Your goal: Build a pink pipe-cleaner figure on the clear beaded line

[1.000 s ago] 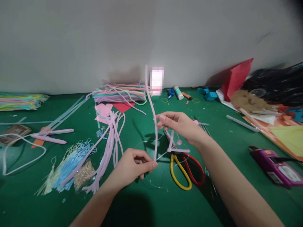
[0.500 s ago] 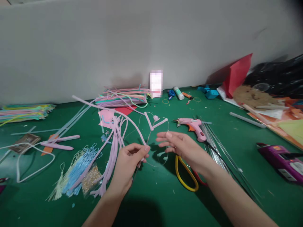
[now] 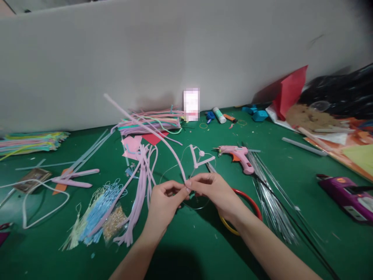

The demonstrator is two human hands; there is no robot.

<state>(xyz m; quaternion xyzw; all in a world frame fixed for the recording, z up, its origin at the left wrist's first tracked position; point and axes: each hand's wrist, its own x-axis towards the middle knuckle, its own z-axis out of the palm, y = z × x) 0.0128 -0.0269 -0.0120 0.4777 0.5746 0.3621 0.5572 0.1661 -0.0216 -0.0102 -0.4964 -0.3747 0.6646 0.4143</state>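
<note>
My left hand (image 3: 164, 204) and my right hand (image 3: 214, 190) meet above the green table (image 3: 180, 249), fingertips pinched together. Between them they grip the near end of a long pale-pink pipe cleaner (image 3: 145, 130) that slants up and left. A thin wire hoop (image 3: 175, 163) with a small pink pipe-cleaner shape and bead (image 3: 200, 155) on it rises just beyond the fingers. Under my right wrist lie scissors (image 3: 247, 200) with a red and a yellow handle.
A pink glue gun (image 3: 237, 153) and silver wires (image 3: 271, 194) lie to the right, a purple device (image 3: 346, 196) farther right. Loose pink pipe cleaners (image 3: 140, 186), blue tassels (image 3: 96, 210) and stacked coloured pipe cleaners (image 3: 150, 120) are to the left. Paper scraps crowd the right rear.
My right hand has moved left and closed onto the pipe cleaner beside my left hand. The pipe cleaner, upright a second ago, now leans far to the left.
</note>
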